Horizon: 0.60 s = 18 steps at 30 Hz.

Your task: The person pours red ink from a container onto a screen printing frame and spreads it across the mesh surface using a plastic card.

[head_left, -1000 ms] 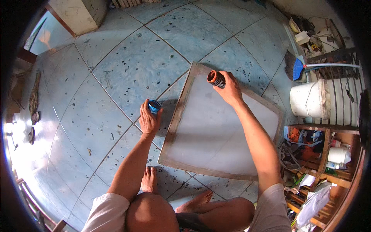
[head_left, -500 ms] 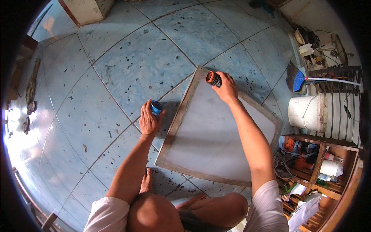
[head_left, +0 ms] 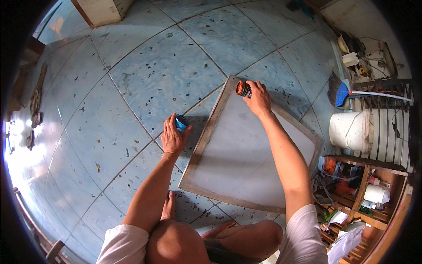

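Orange-rimmed jar (head_left: 242, 88), contents unseen, gripped by right hand (head_left: 258, 97); left hand (head_left: 172, 137) clasps blue cap (head_left: 181, 122).

Frame (head_left: 246, 154) flat on floor (head_left: 145, 79); bucket (head_left: 351, 130), broom (head_left: 340, 92) right of it; shelves (head_left: 369, 185) far right.

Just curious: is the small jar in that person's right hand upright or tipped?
Tipped. The jar lies sideways in the right hand, orange mouth facing left over the frame.

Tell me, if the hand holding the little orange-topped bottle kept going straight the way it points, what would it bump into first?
Probably the top corner of the wooden frame, since the right hand and its bottle point there. Beyond lies bare blue tiled floor. Height is unclear.
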### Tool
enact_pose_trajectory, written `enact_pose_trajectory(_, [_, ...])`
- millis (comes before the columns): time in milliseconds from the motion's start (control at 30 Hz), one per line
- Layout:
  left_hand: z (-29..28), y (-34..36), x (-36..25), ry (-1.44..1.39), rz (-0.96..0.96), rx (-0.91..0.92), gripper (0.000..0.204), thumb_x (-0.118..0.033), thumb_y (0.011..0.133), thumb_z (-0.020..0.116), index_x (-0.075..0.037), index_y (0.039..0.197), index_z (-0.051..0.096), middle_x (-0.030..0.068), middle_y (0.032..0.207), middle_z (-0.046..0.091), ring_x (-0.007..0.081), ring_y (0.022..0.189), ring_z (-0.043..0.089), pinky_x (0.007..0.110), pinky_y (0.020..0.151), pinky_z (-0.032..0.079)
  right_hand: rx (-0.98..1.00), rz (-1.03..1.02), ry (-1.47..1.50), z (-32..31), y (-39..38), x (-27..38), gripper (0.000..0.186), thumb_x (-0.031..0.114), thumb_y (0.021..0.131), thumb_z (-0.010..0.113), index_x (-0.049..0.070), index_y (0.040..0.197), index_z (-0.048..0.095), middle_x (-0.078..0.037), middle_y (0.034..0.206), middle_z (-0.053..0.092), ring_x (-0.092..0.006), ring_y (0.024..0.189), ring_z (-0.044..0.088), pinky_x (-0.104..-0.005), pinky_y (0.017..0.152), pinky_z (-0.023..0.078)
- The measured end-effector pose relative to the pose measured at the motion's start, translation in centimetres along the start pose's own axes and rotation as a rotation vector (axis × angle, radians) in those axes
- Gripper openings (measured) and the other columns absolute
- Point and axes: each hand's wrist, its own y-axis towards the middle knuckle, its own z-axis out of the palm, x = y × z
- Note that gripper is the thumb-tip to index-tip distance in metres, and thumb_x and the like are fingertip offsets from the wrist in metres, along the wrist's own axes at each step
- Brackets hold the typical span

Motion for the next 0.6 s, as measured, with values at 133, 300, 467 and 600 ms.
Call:
enact_pose_trajectory(133, [-0.04,0.23,-0.21,0.002,0.021,-0.032,0.081,-0.049,0.089,0.076,-0.004,0.148,0.042,0.0176,0.135,0.057,0.0374,0.121,0.059,0.047,0.088,0.056,-0.028,-0.037,-0.033,0.34,0.20,-0.05,0.064,0.014,0.081,0.084,0.016,0.138,0.054,-0.009,0.130,0.057,-0.0336,0.127,0.055,-0.0491,0.102,0.052])
enact_pose_trajectory(300, [-0.06,0.14,0.03,0.033,0.034,-0.050,0.081,-0.047,0.089,0.077,-0.004,0.148,0.042,0.0179,0.134,0.057,0.0372,0.120,0.059,0.046,0.089,0.056,-0.032,-0.052,-0.043,0.42,0.26,0.28,0.060,0.014,0.082,0.083,0.015,0.135,0.055,-0.009,0.128,0.057,-0.0341,0.125,0.055,-0.0495,0.101,0.052])
enact_pose_trajectory(467, [-0.15,0.17,-0.26,0.025,0.023,-0.037,0.081,-0.045,0.088,0.078,-0.004,0.148,0.042,0.0176,0.135,0.056,0.0370,0.121,0.058,0.046,0.090,0.055,-0.034,-0.067,-0.056,0.35,0.39,0.24,0.059,0.013,0.082,0.083,0.014,0.134,0.056,-0.010,0.128,0.057,-0.0340,0.125,0.055,-0.0506,0.101,0.051])
enact_pose_trajectory(600, [-0.20,0.27,-0.36,0.035,0.017,-0.036,0.081,-0.044,0.088,0.078,-0.005,0.148,0.042,0.0171,0.134,0.056,0.0365,0.122,0.058,0.045,0.091,0.055,-0.047,-0.077,-0.102,0.60,0.49,0.04,0.059,0.013,0.082,0.083,0.014,0.134,0.057,-0.010,0.128,0.057,-0.0339,0.125,0.055,-0.0514,0.101,0.049])
